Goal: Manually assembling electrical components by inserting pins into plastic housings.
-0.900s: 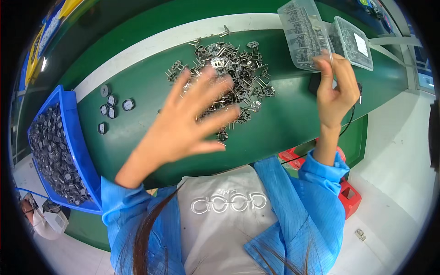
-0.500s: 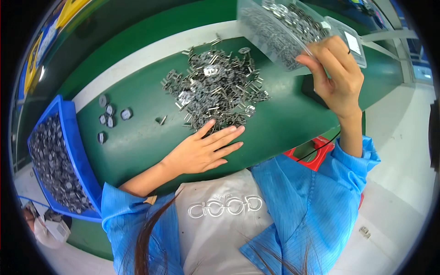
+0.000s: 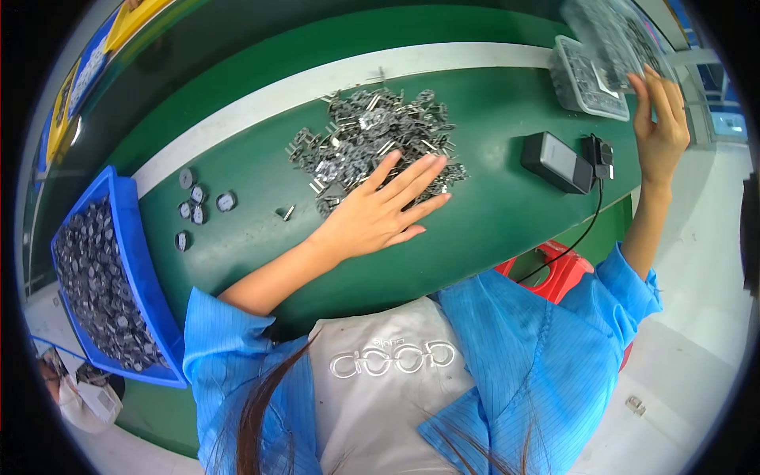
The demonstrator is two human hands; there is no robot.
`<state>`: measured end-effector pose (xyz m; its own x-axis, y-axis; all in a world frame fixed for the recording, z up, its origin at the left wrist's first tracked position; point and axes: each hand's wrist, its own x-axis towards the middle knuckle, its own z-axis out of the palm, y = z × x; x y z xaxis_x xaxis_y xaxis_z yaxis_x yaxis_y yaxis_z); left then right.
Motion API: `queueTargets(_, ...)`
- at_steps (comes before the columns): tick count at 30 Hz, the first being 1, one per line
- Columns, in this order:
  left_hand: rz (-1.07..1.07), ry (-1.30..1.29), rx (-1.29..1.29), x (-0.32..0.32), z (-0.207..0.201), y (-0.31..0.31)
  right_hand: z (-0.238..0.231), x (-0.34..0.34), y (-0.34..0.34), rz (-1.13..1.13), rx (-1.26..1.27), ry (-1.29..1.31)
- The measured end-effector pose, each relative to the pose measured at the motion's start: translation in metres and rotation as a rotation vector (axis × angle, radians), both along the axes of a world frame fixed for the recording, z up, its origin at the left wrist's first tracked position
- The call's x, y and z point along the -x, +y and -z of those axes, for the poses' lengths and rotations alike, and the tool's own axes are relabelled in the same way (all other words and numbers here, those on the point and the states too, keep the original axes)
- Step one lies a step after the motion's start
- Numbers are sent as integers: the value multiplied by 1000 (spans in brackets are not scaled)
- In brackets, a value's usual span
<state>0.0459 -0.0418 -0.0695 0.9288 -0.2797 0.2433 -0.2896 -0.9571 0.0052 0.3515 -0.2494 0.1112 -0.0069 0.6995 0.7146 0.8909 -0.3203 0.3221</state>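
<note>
My left hand lies palm down, fingers spread, on the near side of a heap of small metal parts with grey discs and shiny pins. Nothing is gripped in it. At the far right, my right hand pinches the near edge of a clear plastic box, which is raised, tilted and smeared by motion. Metal parts seem to be inside that box. Below it on the table stands another clear plastic container, partly covered by the raised box.
A blue bin full of dark round parts stands at the left. Several round parts and a loose metal piece lie between bin and heap. A black-and-grey device and a black plug with cable sit at the right. Below is a red stool.
My right hand has carried the clear box to the right and away from the heap, uncovering the device and plug. My left hand has moved up and right onto the heap.
</note>
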Motion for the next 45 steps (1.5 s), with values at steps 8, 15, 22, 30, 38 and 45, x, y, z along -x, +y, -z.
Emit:
queueTargets(8, -305, -167, 106, 66, -15, 9, 80, -86, -54, 204, 121, 180)
queueTargets(15, -742, -13, 551, 118, -5, 40, 81, -90, -62, 359, 240, 421)
queueTargets(22, -540, 67, 376, 70, 7, 45, 44, 19, 40, 283, 95, 443)
queueTargets(30, -532, -115, 379, 89, -54, 70, 55, 135, 185, -432, 489, 568)
queueTargets(38, -1755, -549, 372, 397, -112, 151, 22, 226, 305, -1005, 719, 783)
queueTargets(45, -2090, 59, -1936, 575, -6, 220, 68, 416, 493, -1074, 968, 1126)
